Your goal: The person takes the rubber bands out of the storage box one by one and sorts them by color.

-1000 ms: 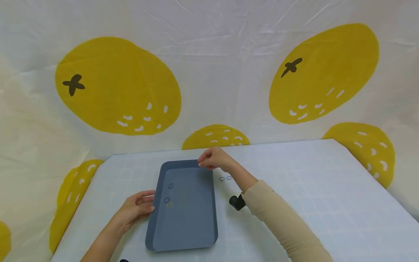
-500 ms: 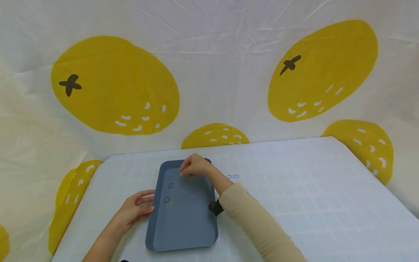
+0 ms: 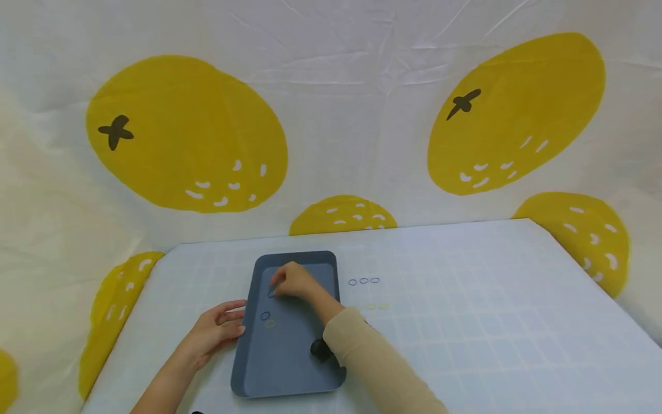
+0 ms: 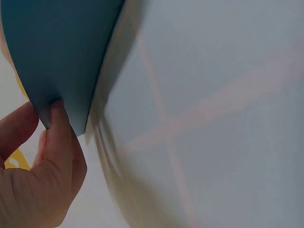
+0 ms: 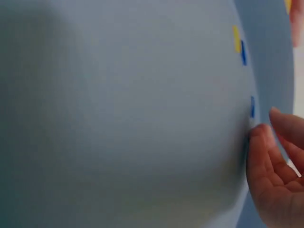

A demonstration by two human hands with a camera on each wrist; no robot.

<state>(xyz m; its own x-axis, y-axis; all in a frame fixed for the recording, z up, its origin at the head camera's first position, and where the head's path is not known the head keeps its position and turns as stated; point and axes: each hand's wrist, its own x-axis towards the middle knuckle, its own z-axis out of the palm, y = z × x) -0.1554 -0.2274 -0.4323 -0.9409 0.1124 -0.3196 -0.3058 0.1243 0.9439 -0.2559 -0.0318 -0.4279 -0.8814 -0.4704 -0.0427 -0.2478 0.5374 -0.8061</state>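
A blue-grey tray (image 3: 305, 368) lies on the white gridded table (image 3: 465, 322). My left hand (image 3: 217, 330) holds the tray's left rim (image 4: 52, 71), which shows between thumb and finger in the left wrist view. My right hand (image 3: 291, 282) reaches into the tray with its fingers (image 5: 266, 156) curled downward. The fingertips hover right beside a small blue ring (image 3: 270, 293). Whether they pinch anything is hidden. A second blue ring (image 3: 265, 315) and a yellowish ring (image 3: 269, 324) lie on the tray floor nearer me.
Three blue rings (image 3: 364, 280) sit in a row on the table right of the tray, with faint pale rings (image 3: 377, 306) below them. A lemon-print cloth (image 3: 186, 138) backs the table. A black wrist-worn camera (image 3: 320, 349) hangs over the tray.
My right hand has moved left from the tray's far right corner to the rings at its left side. The left hand and tray have stayed put.
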